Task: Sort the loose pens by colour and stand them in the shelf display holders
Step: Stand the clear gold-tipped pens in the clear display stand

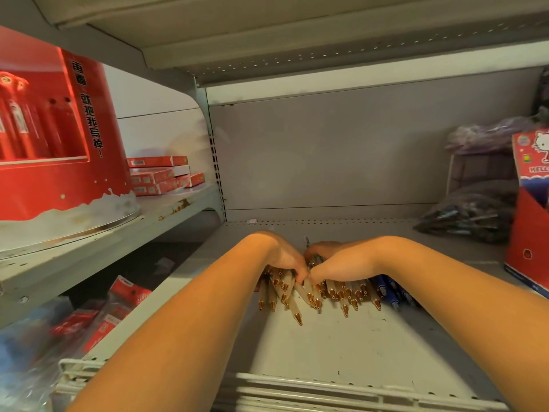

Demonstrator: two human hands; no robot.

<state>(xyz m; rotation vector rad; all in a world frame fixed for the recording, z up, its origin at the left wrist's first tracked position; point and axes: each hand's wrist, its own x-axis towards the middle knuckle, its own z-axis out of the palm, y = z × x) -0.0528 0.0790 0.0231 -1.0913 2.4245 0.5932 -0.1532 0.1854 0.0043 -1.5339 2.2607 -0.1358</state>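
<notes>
A heap of loose pens with pale barrels and gold tips (315, 292) lies on the grey shelf (326, 346), tips pointing toward me. Several blue pens (392, 289) lie at the heap's right end. My left hand (285, 257) and my right hand (341, 260) both rest on top of the heap, side by side and touching, fingers curled down round the pale pens. The pens' far ends are hidden under my hands. A red Hello Kitty display box (531, 221) stands at the right edge of the shelf.
A large red display stand (56, 138) and flat red boxes (160, 176) sit on the higher shelf to the left. Plastic bags of dark pens (469, 215) lie at the back right. Red packets (118, 304) lie on a lower shelf at left.
</notes>
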